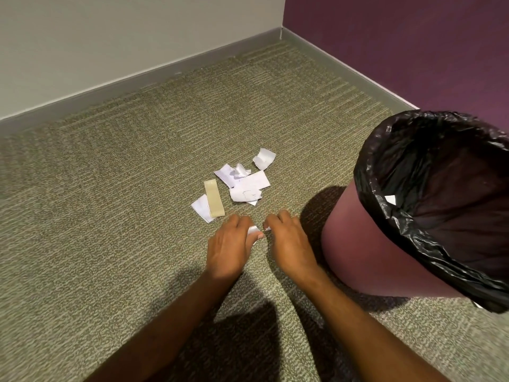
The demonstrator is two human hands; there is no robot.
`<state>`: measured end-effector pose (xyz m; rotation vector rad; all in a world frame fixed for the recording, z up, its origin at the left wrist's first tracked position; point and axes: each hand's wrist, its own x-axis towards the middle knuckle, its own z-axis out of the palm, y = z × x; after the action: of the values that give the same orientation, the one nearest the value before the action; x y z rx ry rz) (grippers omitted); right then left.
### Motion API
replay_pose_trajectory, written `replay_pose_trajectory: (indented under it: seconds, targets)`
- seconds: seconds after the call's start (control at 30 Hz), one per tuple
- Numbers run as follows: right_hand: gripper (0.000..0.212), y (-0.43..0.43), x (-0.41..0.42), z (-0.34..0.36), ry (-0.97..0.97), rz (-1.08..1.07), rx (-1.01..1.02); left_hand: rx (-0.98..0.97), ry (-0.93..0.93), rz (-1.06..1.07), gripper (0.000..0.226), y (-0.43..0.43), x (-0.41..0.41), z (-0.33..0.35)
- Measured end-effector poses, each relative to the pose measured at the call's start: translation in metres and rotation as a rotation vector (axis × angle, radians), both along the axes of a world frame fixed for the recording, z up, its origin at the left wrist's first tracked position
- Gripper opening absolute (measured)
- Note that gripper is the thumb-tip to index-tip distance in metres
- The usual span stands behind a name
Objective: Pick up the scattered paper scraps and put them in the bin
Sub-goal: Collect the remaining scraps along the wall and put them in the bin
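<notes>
Several white paper scraps [248,183] lie in a loose pile on the carpet, with a tan strip [213,198] across one of them. My left hand [230,248] and my right hand [289,244] are low over the carpet just in front of the pile. Between them they pinch a small white scrap [254,231]. The maroon bin [366,244] with a black liner [429,188] stands to the right of my right hand. A white scrap [390,199] shows inside the liner.
The carpet [110,188] runs to a grey wall [110,37] at the back and a purple wall [413,37] at the right, meeting in a corner. Grey skirting [137,84] lines both walls.
</notes>
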<state>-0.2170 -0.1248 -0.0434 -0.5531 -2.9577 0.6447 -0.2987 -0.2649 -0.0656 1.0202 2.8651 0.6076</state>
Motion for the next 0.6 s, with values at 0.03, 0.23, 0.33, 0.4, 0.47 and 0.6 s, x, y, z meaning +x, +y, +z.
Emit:
replay_pose_trajectory:
  seconds: [0.03, 0.23, 0.33, 0.4, 0.47, 0.6]
  targets:
    - [0.048, -0.002, 0.004, -0.003, 0.014, -0.007, -0.002, 0.018, 0.012, -0.007, 0.030, -0.002, 0.002, -0.002]
    - [0.026, -0.021, 0.035, 0.011, 0.156, -0.342, -0.609, 0.584, -0.534, 0.249, 0.023, -0.006, 0.031, 0.013]
    - [0.023, -0.041, 0.043, 0.046, 0.336, -0.504, -0.994, 1.016, -1.157, 0.517, 0.029, 0.006, 0.055, 0.055]
    - [0.022, -0.056, 0.045, 0.071, 0.456, -0.523, -1.091, 1.265, -1.435, 0.583, 0.033, 0.014, 0.066, 0.093]
    - [0.022, -0.067, 0.046, 0.097, 0.550, -0.550, -1.075, 1.394, -1.566, 0.575, 0.035, 0.018, 0.074, 0.134]
    - [0.031, -0.073, 0.052, 0.163, 0.739, -0.557, -1.235, 1.532, -1.531, 0.509, 0.039, 0.021, 0.088, 0.205]
